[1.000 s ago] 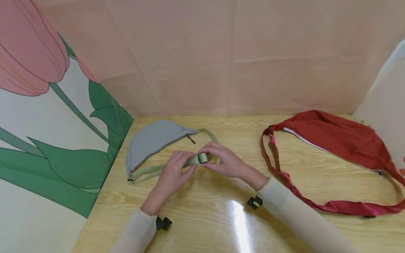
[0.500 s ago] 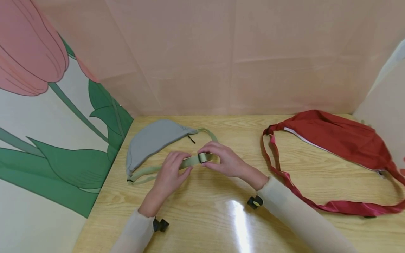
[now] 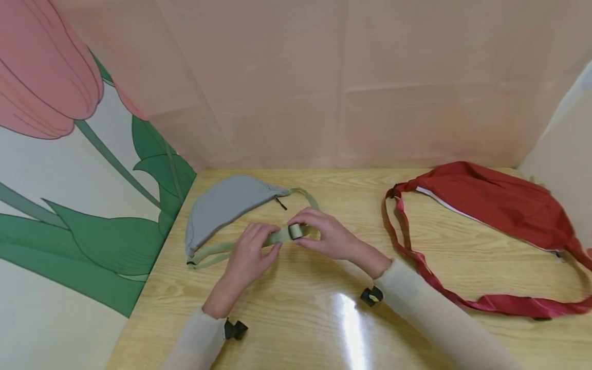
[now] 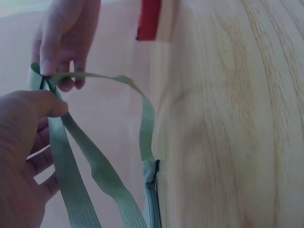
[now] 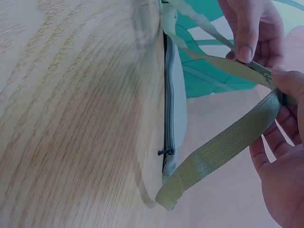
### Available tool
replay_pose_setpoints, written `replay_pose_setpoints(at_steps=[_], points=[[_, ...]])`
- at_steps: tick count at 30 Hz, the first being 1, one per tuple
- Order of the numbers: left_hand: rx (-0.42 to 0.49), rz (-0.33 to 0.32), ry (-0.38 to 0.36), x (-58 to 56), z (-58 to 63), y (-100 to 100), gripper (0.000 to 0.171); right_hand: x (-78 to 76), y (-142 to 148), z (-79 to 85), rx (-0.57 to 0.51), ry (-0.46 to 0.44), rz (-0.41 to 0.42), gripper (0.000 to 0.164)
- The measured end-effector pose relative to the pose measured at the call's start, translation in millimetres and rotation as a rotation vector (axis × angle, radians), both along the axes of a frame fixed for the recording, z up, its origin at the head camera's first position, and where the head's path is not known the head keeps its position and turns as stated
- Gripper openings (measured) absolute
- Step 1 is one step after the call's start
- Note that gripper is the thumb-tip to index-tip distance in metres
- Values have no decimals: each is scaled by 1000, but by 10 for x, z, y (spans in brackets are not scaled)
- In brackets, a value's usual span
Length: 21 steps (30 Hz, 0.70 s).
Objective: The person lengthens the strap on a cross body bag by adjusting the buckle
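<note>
A grey waist bag with a light green webbing strap lies on the table, part of its strap lifted off the wood. My right hand pinches the strap at its dark slide buckle, thumb on one side and fingers on the other. Just to the left, my left hand pinches the doubled strap between thumb and fingers. From the left wrist, two strap layers run down past that hand. A zipper along the bag shows in the right wrist view.
On the right of the wooden table lies a red waist bag, its red strap looped toward the front. A pinkish cloth hangs behind the table. A tulip-printed panel borders the left side.
My left hand has slid a little left along the strap, away from the buckle, baring more webbing between the hands. The right hand has stayed nearly still at the buckle.
</note>
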<state>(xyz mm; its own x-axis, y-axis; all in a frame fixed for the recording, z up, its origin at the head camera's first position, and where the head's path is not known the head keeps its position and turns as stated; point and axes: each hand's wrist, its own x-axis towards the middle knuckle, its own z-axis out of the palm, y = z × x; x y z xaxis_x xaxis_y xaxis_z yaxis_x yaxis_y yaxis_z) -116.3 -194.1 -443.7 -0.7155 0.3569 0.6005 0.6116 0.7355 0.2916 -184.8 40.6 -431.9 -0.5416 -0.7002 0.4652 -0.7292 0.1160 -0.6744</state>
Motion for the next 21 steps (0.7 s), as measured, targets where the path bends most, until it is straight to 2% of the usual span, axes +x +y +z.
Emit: replay_pose_setpoints(at_steps=[9, 15, 21], points=[[28, -14, 3, 8, 11, 21, 35, -8, -46, -32, -15, 22, 13, 37], [46, 4, -44, 27, 18, 36, 34, -8, -77, -41, -14, 48, 10, 38], [51, 28, -75, 38, 8, 25, 32, -8, -69, -22, 4, 21, 1, 37]])
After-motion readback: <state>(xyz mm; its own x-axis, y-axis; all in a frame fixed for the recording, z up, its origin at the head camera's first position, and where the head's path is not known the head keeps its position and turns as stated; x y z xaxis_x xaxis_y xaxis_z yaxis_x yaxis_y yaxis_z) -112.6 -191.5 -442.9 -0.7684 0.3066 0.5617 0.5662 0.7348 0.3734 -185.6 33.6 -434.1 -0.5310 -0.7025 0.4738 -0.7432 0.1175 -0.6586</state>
